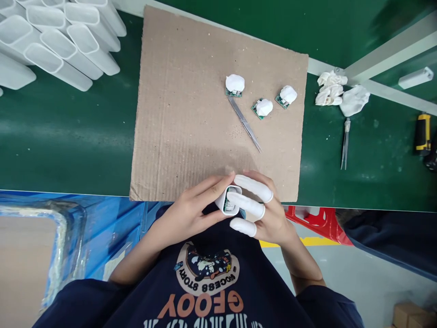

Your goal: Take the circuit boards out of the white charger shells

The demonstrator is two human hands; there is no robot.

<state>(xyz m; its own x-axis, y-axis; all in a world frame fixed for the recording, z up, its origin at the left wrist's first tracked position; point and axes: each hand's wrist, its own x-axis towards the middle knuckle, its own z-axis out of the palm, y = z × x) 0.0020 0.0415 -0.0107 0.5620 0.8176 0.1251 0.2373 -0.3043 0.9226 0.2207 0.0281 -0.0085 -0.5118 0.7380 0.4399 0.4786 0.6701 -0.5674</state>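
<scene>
Both my hands meet at the near edge of a cardboard sheet (191,105), gripping one small white plastic casing (228,202) with a green circuit board showing in its open end. My left hand (191,212) wraps the casing from the left. My right hand (262,209), with white finger cots on three fingers, presses on the open end from the right. On the cardboard lie three small green circuit boards topped with white blobs (235,85) (262,108) (287,96) and metal tweezers (244,123).
Several empty white casings (64,45) are stacked at the top left on the green table (68,132). Crumpled white wads (341,93), a second pair of tweezers (345,145) and a yellow-black tool (423,133) lie to the right. A blue bin (68,237) sits at the lower left.
</scene>
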